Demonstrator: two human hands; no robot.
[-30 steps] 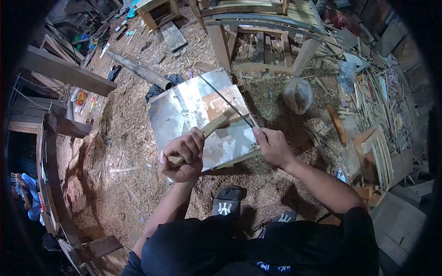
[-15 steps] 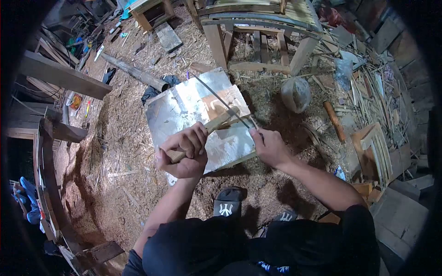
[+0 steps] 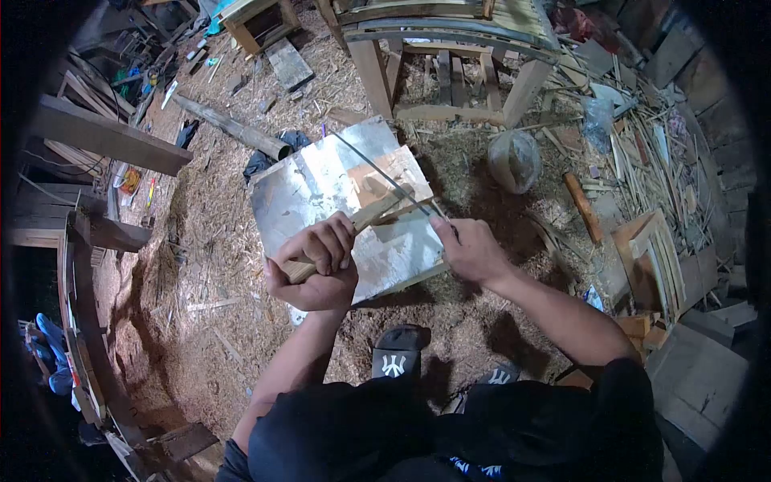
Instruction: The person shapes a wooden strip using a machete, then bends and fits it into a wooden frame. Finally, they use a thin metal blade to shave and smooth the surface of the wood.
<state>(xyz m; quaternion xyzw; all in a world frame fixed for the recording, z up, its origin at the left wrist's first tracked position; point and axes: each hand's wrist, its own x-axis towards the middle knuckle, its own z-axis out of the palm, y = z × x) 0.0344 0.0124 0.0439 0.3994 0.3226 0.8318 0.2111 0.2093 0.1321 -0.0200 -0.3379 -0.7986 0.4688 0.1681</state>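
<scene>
Woodworking shop — shavings (image 3: 221, 265) underfoot, scattered wood strips (image 3: 671, 181)

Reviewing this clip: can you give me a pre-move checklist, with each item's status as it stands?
1. Left hand secure on the wooden stick: ok, fingers wrapped around it.
2. Right hand holding the thin dark rod: ok, gripped at its near end.
3. Left fingers away from the rod: ok, the rod passes beyond them, by the stick's far end.
4. Rod actually touching the stick: cannot tell; they overlap in this view.
5. Pale worktop clear: not ok, a flat piece of wood lies on it.
6. Floor clear: not ok, wood shavings are strewn around.
</scene>
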